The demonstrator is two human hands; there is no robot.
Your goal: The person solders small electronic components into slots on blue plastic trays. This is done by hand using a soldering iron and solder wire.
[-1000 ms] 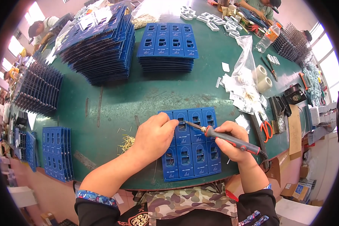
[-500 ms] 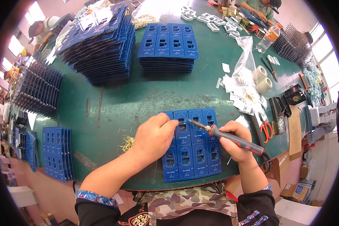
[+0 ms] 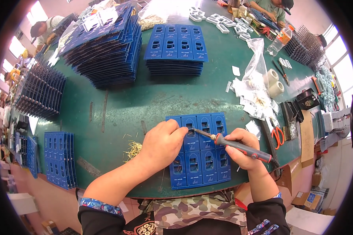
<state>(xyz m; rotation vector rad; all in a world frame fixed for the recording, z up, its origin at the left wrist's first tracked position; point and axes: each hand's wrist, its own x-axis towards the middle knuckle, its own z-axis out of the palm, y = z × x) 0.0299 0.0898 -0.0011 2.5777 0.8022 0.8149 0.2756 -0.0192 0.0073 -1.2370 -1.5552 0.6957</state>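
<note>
Loose pins point(image 3: 133, 149) lay at nine o'clock of the left hand point(image 3: 162, 143), which was pressed flat on the blue panel point(image 3: 200, 156), fingers curled near the iron's tip. The iron point(image 3: 235, 144) was gripped by the right hand point(image 3: 245, 150), its long axis pointing toward ten o'clock. Scissors point(image 3: 277, 135) lay at three o'clock, clear of it.

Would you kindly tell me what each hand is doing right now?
Left hand: fingers curled, pressing on the blue panel of circuit boards.
Right hand: closed around the red-handled soldering iron.
</note>
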